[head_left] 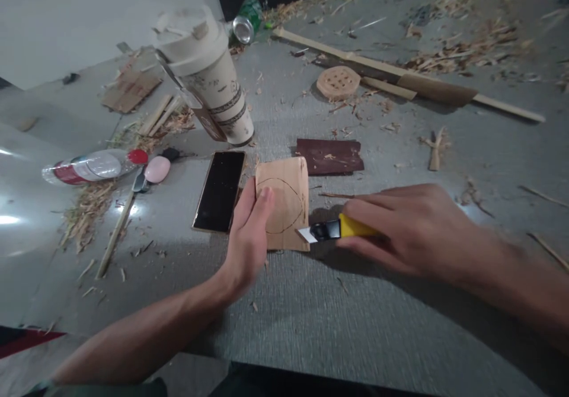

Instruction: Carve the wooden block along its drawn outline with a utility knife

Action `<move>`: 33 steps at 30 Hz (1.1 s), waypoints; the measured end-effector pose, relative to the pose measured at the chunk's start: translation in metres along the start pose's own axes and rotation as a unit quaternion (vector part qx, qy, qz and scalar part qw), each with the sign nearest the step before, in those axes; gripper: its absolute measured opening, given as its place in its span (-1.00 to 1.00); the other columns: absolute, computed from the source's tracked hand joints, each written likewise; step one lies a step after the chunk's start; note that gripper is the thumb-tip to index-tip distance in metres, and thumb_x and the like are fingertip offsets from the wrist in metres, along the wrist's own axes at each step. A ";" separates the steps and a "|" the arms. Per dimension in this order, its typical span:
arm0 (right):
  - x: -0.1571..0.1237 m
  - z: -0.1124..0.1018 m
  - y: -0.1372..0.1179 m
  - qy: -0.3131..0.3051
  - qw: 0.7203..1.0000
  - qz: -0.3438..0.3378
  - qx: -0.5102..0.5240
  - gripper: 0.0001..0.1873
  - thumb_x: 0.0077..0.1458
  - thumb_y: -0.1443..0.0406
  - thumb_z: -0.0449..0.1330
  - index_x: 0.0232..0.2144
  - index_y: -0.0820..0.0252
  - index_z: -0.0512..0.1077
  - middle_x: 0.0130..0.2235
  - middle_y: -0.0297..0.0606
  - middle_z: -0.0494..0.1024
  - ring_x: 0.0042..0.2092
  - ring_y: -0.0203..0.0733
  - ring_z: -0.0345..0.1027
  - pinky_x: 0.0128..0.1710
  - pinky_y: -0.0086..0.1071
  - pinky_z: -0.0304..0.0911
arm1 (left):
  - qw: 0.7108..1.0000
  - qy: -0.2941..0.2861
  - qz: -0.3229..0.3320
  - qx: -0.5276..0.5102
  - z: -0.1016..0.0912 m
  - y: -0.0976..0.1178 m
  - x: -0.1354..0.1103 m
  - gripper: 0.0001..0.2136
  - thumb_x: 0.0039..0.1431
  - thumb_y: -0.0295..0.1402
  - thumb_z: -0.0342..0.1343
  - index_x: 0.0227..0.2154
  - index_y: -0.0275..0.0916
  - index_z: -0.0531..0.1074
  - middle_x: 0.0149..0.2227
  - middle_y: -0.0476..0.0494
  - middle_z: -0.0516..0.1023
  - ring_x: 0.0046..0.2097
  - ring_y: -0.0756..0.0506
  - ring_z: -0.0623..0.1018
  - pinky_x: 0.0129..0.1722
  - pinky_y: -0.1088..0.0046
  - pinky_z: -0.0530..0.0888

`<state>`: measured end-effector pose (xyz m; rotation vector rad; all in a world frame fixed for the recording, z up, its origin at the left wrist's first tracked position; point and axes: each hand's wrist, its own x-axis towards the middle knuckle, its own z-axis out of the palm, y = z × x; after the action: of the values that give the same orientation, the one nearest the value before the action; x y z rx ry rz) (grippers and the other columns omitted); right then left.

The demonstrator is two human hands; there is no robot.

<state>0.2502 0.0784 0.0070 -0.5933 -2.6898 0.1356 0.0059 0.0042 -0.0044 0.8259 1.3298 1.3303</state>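
A thin, slightly curved piece of light wood (pixel 287 207) with a circle drawn on it is in the middle of the view. My left hand (pixel 251 225) grips its left edge, thumb on the face and the other fingers hidden behind. In my right hand (pixel 400 225) is a yellow utility knife (pixel 326 230), its blade out and pointing left. The blade tip is at the lower right part of the wood, close to the drawn line; whether it touches cannot be made out. A black-screened phone (pixel 219 192) lies just left of my left hand.
Behind the wood lies a dark red-brown strip (pixel 329 156). A paper cup (pixel 213 83), a plastic bottle (pixel 95 166) and a green can (pixel 247 21) are to the left and back. An octagonal wooden piece (pixel 338 83) with holes sits near long wood strips (pixel 382 68). Shavings litter the table.
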 end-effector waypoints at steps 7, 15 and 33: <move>-0.001 -0.003 0.005 0.008 0.999 -0.024 -0.021 -0.55 0.57 -0.01 0.02 -0.32 0.10 0.36 -0.44 -0.40 0.47 -0.47 -0.27 0.29 -0.44 -0.28 0.04 | 0.999 -0.028 -0.012 -0.011 0.002 0.002 -0.001 -0.59 0.51 -0.04 0.13 0.28 -0.09 0.48 0.27 -0.20 0.61 0.39 -0.39 0.51 0.35 -0.04 0.54; -0.001 -0.010 0.000 0.031 0.998 0.008 -0.054 -0.59 0.48 -0.02 0.15 -0.37 0.06 0.42 -0.42 -0.34 0.55 -0.43 -0.17 0.33 -0.43 -0.21 0.00 | 0.999 -0.035 -0.021 -0.031 0.002 0.006 0.001 -0.55 0.49 -0.03 0.16 0.32 -0.03 0.47 0.32 -0.19 0.59 0.39 -0.39 0.52 0.28 0.03 0.58; -0.012 -0.013 0.036 0.020 0.993 0.107 -0.047 -0.48 0.54 -0.11 -0.03 -0.32 0.06 0.40 -0.52 -0.35 0.40 -0.55 -0.22 0.19 -0.50 -0.27 -0.01 | 0.999 -0.021 -0.026 0.014 0.000 0.004 -0.005 -0.58 0.49 -0.03 0.14 0.25 -0.11 0.50 0.32 -0.18 0.58 0.39 -0.35 0.48 0.45 -0.03 0.40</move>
<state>0.2789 0.1067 0.0083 -0.9032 -2.5994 0.0528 0.0064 0.0005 0.0001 0.8286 1.3322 1.2495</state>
